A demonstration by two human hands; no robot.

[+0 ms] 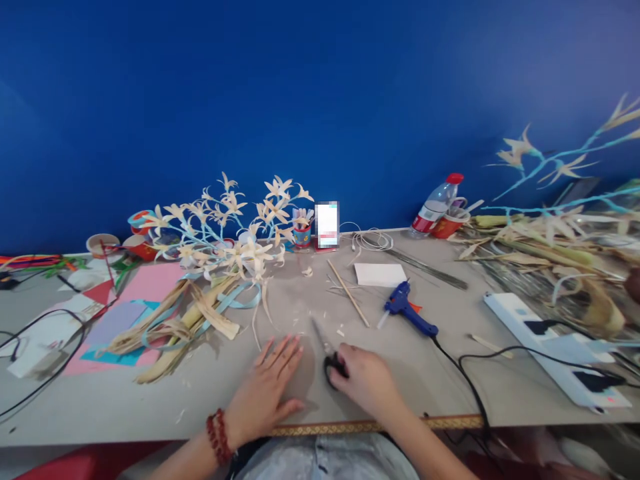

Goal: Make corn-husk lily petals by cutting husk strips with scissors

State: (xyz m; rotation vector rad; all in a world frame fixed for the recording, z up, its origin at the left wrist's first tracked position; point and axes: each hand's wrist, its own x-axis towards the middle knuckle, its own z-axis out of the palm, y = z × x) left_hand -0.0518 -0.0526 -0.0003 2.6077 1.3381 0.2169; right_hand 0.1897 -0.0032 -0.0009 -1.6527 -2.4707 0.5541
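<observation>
My left hand [275, 387] lies flat on the grey table [210, 413], fingers spread, with nothing in it. Red beads circle that wrist. To its right, my right hand [365, 380] is closed around the black handles of a pair of scissors [327, 350]. The blades look closed and point away from me, low over the tabletop or on it; I cannot tell which. Small pale scraps lie around the blade tip. Beyond my left hand are dried husks [183, 320] and a light-blue ribbon [245, 297].
A blue glue gun [410, 308] lies at the right, its cord trailing to a white power strip [530, 347]. A wooden stick [349, 293] and a white block [380, 274] lie ahead. Husk flowers [230, 213] spread at the back left; a tilted bottle [435, 207] stands near the wall.
</observation>
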